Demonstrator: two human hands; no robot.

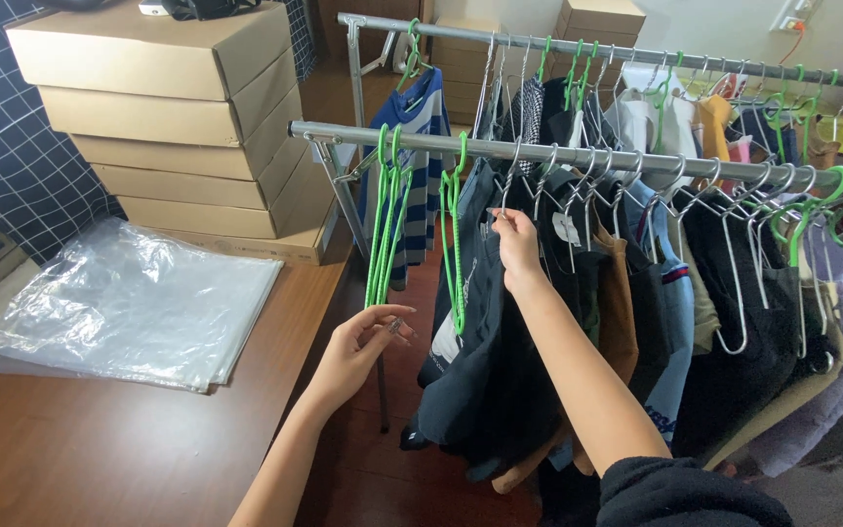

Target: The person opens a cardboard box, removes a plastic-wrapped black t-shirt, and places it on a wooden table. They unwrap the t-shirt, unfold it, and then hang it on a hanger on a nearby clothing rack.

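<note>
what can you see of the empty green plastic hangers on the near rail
The empty green plastic hangers are thin, bright green and bare. They hang bunched together near the left end of the grey metal near rail, hooks over the bar, bodies pointing straight down. The left hand touches their lower ends with its fingertips. A dark garment hangs just to their right.

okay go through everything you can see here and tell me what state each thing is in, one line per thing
left hand: fingers closed on the empty green hangers
empty green hangers: hanging on the front rail, bare
right hand: pinching a metal hanger
metal hanger: hooked on the rail
dark garment: hanging
cardboard boxes: closed, stacked
plastic bags: flat, piled
</note>
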